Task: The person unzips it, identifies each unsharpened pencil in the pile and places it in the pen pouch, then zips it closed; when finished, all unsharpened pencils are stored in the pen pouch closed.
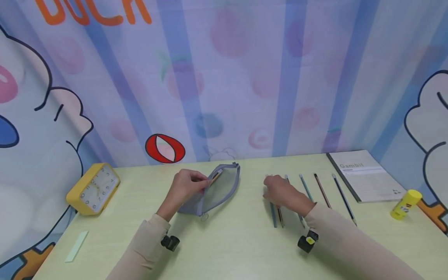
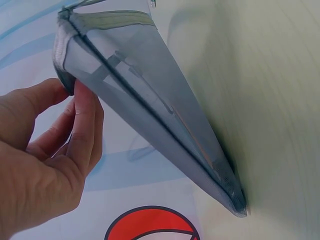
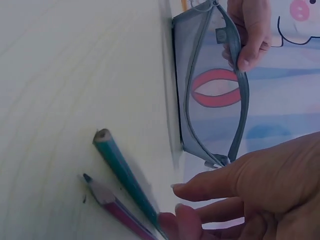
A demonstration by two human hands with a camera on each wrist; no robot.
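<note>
My left hand (image 1: 185, 188) pinches the rim of a grey mesh pencil pouch (image 1: 224, 192), whose zipped mouth gapes toward the right. A slim pencil (image 1: 216, 177) lies inside the pouch, and its outline shows through the mesh in the left wrist view. My right hand (image 1: 283, 192) hovers low over a row of pencils. In the right wrist view, its thumb and fingers stand apart, fingertips beside the far end of a teal pencil (image 3: 125, 167); whether they touch it is unclear. A dark reddish pencil (image 3: 115, 207) lies alongside.
More pencils lie to the right, among them a blue one (image 1: 306, 186), a reddish-brown one (image 1: 322, 190) and a dark one (image 1: 344, 200). A notebook (image 1: 367, 175) and yellow glue stick (image 1: 406, 204) are farther right. At left are a yellow clock (image 1: 93, 189) and a pale green strip (image 1: 77, 246).
</note>
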